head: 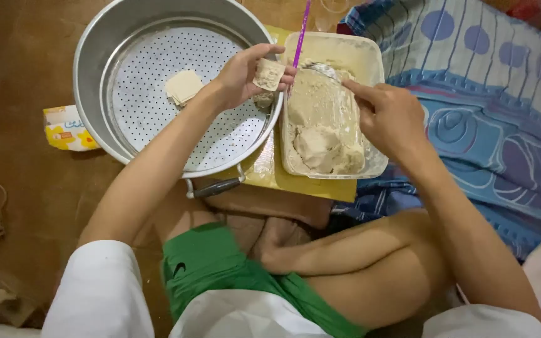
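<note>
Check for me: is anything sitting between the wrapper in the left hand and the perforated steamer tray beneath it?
Nothing visible. The left hand holds the filled wrapper over the right edge of the perforated steamer tray, with only bare tray below. One finished dumpling lies further left. The right hand holds a spoon over the filling tub, off to the side.

There is only one view, from the camera on the person's head. It looks steeply down and a little forward, quite near, over the knees to the round metal steamer tray [95,44] on the floor.
</note>
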